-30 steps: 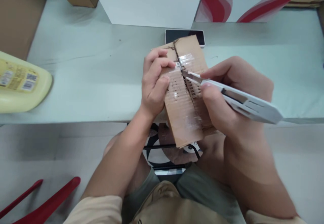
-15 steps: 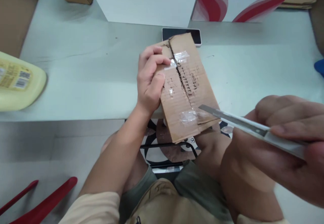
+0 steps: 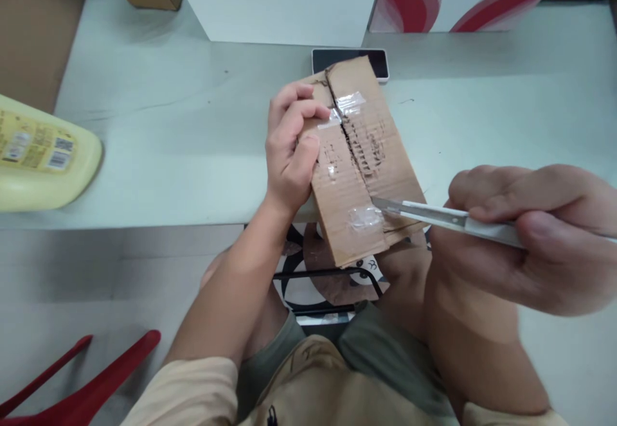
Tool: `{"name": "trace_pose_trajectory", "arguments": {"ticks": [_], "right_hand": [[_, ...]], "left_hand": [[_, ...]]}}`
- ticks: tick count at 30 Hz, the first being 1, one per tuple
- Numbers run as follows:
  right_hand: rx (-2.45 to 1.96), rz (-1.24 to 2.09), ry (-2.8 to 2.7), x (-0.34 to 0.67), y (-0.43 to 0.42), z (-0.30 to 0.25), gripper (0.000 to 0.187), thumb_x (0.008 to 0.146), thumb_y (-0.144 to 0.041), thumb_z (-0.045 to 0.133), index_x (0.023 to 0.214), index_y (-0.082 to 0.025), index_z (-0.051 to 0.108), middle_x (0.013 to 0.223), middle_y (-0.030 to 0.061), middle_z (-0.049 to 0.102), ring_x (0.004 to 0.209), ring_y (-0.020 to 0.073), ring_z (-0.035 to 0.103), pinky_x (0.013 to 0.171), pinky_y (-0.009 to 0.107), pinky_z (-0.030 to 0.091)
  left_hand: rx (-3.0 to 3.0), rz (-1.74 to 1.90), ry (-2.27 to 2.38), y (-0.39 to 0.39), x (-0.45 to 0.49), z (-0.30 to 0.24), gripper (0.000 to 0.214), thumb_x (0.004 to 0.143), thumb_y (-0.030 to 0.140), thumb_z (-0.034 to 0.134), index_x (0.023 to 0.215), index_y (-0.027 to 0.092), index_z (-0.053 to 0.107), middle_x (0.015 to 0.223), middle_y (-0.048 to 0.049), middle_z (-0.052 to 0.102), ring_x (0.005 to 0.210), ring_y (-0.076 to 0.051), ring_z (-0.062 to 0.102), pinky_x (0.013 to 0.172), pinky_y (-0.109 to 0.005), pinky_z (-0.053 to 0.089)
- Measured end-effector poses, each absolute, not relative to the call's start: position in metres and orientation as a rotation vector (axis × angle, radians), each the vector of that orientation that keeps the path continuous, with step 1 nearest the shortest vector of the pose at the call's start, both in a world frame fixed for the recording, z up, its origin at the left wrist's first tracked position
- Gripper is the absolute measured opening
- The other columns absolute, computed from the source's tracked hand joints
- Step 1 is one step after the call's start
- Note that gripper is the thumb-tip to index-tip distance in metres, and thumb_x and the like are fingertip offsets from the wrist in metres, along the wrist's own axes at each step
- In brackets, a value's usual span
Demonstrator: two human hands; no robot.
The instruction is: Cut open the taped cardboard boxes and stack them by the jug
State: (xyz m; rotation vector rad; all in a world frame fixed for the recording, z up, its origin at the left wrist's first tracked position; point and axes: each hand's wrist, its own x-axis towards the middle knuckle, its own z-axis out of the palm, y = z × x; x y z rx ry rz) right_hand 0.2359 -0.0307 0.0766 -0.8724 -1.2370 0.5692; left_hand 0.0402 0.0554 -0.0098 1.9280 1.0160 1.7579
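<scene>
A flat brown cardboard box (image 3: pixel 351 175) lies tilted over the front edge of the table, with a dark seam down its middle and strips of clear tape across it. My left hand (image 3: pixel 294 143) grips its left side, the fingers bent over the top face. In my right hand (image 3: pixel 535 233) is a utility knife (image 3: pixel 457 218) with a white handle, its blade out. The blade's tip meets the seam just above the lower tape strip. Parts of the right fingers hide the rear of the handle.
Behind the box lies a phone (image 3: pixel 349 63) on the pale table (image 3: pixel 178 156). A white carton (image 3: pixel 284 2) and a red-and-white box (image 3: pixel 448 2) stand at the back. To the left is a yellow bottle (image 3: pixel 43 156); red legs (image 3: pixel 106 381) show below on the floor.
My right hand has moved left and slightly up, bringing the knife tip onto the seam. My left hand keeps its hold on the box. The whole view has shifted slightly.
</scene>
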Motion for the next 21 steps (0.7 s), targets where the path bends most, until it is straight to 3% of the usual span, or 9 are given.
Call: {"name": "trace_pose_trajectory", "arguments": {"ticks": [2,6,11,15,21], "right_hand": [[-0.874,0.578,-1.228,0.237,-0.031,0.077,0.015,0.067,-0.011,0.056,0.056,-0.021,0.056,0.045,-0.0038,0.041,0.037,0.0073,0.027,0.042,0.028,0.018],[-0.911,0.64,-1.195,0.232,-0.036,0.084,0.01,0.06,-0.012,0.054,0.054,-0.021,0.054,0.043,-0.0049,0.033,0.038,0.0082,0.027,0.043,0.029,0.015],[-1.112,0.776,-1.278,0.23,-0.043,0.094,0.015,0.068,-0.014,0.054,0.056,-0.023,0.053,0.048,-0.0028,0.039,0.044,0.0136,0.037,0.047,0.031,0.023],[-1.088,0.574,-1.269,0.231,-0.045,0.096,0.018,0.072,-0.017,0.057,0.057,-0.026,0.051,0.046,-0.0032,0.033,0.042,0.0138,0.029,0.046,0.032,0.019],[-1.268,0.584,-1.306,0.239,-0.054,0.102,0.023,0.074,-0.023,0.06,0.054,-0.027,0.049,0.049,-0.0006,0.034,0.047,0.0163,0.028,0.048,0.032,0.015]], "left_hand": [[1.904,1.755,1.019,0.056,0.041,-0.009,0.038,0.097,0.059,0.049,0.102,0.029,0.071,0.126,-0.0105,0.062,0.129,-0.033,0.058,0.118,-0.055,0.047],[1.804,1.727,1.099,0.055,0.043,-0.008,0.045,0.093,0.069,0.05,0.095,0.028,0.069,0.125,-0.0095,0.062,0.131,-0.034,0.056,0.122,-0.057,0.041],[1.835,1.75,1.031,0.057,0.041,-0.012,0.043,0.095,0.066,0.049,0.098,0.028,0.07,0.126,-0.0103,0.061,0.13,-0.033,0.057,0.12,-0.055,0.043],[1.8,1.697,1.085,0.056,0.042,-0.014,0.044,0.095,0.068,0.048,0.099,0.029,0.067,0.13,-0.0092,0.06,0.137,-0.034,0.052,0.123,-0.057,0.04],[1.799,1.706,1.123,0.053,0.044,-0.012,0.047,0.095,0.07,0.046,0.099,0.028,0.067,0.127,-0.0097,0.06,0.137,-0.036,0.053,0.123,-0.059,0.04]]}}
